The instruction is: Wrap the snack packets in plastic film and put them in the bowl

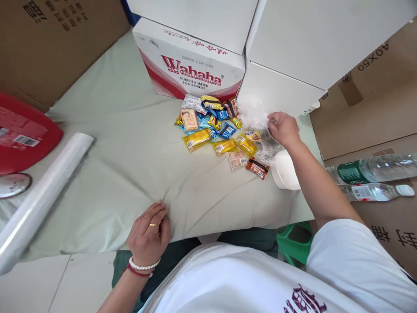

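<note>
My right hand [284,129] is closed in a pinch on a crumpled clear plastic bag [254,115], at the right end of a pile of wrapped snacks. In that pile lie yellow packets [197,139], a blue packet [227,130], a pale biscuit pack [189,119] and a brown packet [258,168]. More clear plastic [267,148] lies below the hand. Partly behind my right forearm stands a white container [286,171]. My left hand [150,230], with a ring on one finger, rests on the front edge of the cloth-covered table [130,165], fingers loosely extended and holding nothing.
A Wahaha water carton [192,69] and white boxes [286,39] stand behind the snacks. On the left lie a roll of clear film [45,195] and a red container [26,134]. Plastic bottles [374,169] are at the right, above a green stool [295,243].
</note>
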`<act>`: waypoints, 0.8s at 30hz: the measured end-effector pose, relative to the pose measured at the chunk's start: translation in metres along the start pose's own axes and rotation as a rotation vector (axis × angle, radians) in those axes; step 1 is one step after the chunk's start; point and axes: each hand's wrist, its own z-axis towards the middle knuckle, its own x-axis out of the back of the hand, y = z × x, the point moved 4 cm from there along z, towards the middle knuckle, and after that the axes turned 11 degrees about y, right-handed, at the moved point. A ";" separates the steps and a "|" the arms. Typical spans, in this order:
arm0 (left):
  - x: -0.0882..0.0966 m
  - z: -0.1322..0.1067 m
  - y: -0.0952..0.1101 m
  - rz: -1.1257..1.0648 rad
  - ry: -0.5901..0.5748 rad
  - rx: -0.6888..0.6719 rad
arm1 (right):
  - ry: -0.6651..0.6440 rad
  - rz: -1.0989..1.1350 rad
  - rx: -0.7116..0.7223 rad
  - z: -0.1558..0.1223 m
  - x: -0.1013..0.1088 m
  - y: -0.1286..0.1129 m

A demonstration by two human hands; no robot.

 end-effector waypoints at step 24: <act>-0.098 0.095 0.081 -1.013 -0.189 1.459 | -0.010 0.875 -0.573 -0.047 0.009 -0.048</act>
